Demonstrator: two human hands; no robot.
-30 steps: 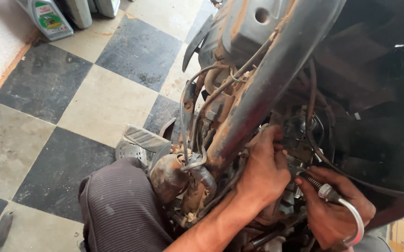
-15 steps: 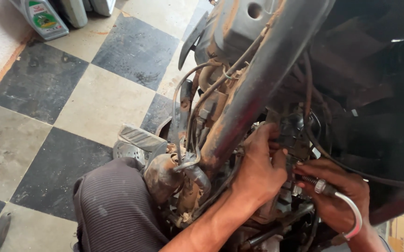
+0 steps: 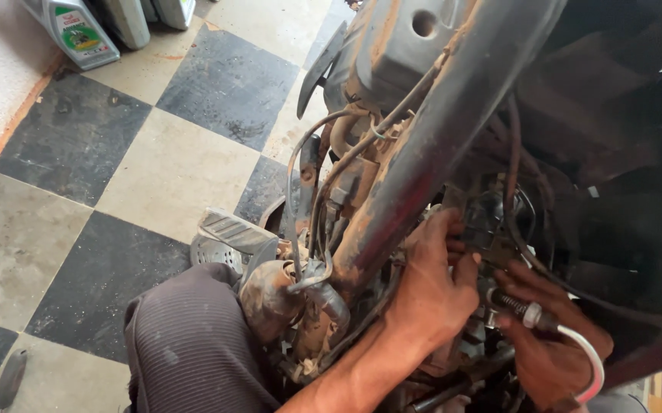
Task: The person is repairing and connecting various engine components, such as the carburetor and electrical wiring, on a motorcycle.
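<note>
A dirty, rust-stained motorcycle frame tube (image 3: 423,160) runs diagonally over the engine (image 3: 285,298). My left hand (image 3: 432,294) reaches under the tube, its fingers curled on a dark engine part (image 3: 490,218) among cables. Just right of it, my right hand (image 3: 554,348) grips a white cable (image 3: 587,359) with a metal spring-like end fitting (image 3: 520,310). The fitting points toward my left hand's fingers. Both hands are smeared with grease. What the fingertips touch deeper inside is hidden.
My knee in dark ribbed trousers (image 3: 186,348) is pressed against the engine's left side. A ribbed footrest (image 3: 232,229) juts out over the chequered tile floor (image 3: 163,168). Oil bottles (image 3: 79,30) stand by the wall at top left. Small tools (image 3: 10,375) lie at bottom left.
Both hands stay at the same spot in the engine. My left hand's fingers have crept slightly higher onto the dark part; the right hand keeps the cable fitting.
</note>
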